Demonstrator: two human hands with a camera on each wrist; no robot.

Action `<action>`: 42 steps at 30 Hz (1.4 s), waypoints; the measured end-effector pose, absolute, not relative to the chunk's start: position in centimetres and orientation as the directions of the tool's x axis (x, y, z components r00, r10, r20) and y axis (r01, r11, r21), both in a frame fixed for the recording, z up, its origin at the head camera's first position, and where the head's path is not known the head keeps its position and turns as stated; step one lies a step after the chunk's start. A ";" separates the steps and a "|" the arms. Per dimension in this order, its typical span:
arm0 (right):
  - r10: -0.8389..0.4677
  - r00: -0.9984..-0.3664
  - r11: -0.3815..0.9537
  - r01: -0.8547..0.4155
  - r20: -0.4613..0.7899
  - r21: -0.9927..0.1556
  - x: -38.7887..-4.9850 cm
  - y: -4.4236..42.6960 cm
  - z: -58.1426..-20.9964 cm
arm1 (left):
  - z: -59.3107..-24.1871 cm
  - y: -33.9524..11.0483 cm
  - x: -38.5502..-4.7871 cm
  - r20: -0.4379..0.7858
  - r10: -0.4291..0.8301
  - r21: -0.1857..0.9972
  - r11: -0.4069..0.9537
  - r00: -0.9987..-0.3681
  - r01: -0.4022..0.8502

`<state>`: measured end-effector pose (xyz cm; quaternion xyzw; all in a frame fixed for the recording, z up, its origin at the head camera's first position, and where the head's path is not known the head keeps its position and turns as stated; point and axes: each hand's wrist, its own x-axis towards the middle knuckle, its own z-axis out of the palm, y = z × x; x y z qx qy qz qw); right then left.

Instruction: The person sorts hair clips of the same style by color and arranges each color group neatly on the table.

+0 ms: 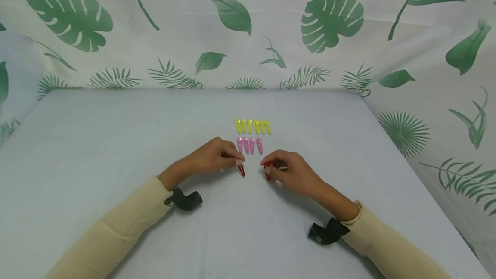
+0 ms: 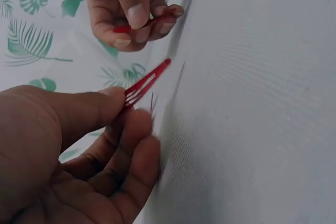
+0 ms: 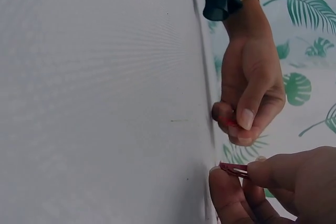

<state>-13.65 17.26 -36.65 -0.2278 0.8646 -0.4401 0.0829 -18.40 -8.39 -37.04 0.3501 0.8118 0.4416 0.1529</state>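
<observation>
In the head view my left hand (image 1: 215,156) pinches a red hair clip (image 1: 241,170) between thumb and fingers, just below the row of pink hair clips (image 1: 252,146). The left wrist view shows that red clip (image 2: 149,83) slanting out past the thumb. To the right, my right hand (image 1: 291,171) holds another red hair clip (image 1: 267,170) by thumb and fingertips; its slotted body shows in the right wrist view as a dark red clip (image 3: 234,169). A small gap separates the two hands. Behind the pink clips lies a row of several yellow hair clips (image 1: 253,126).
A pale cloth covers the table (image 1: 116,141). Behind it hangs a white curtain with green leaf prints (image 1: 232,14), which also runs along the right side. Each wrist carries a black camera mount (image 1: 187,200) over a beige sleeve (image 1: 120,223).
</observation>
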 end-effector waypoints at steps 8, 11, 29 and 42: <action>-0.504 -0.863 0.485 -0.322 0.041 -0.813 -14.2 16.9 -36.9 | -36.6 -8.5 -18.3 0.083 0.674 0.867 0.314 -0.734 0.386; -0.522 -0.852 0.478 -0.327 0.036 -0.815 -14.4 16.5 -36.9 | -36.6 -8.5 -18.2 0.059 0.658 0.891 0.305 -0.751 0.337; -0.516 -0.856 0.429 -0.294 0.035 -0.854 -15.3 15.4 -36.8 | -37.2 -7.5 -18.1 0.038 0.533 0.879 0.385 -0.845 0.282; -0.524 -0.850 0.430 -0.311 0.046 -0.847 -16.6 14.7 -36.8 | -37.7 -6.6 -17.8 0.094 0.474 0.853 0.414 -0.875 0.317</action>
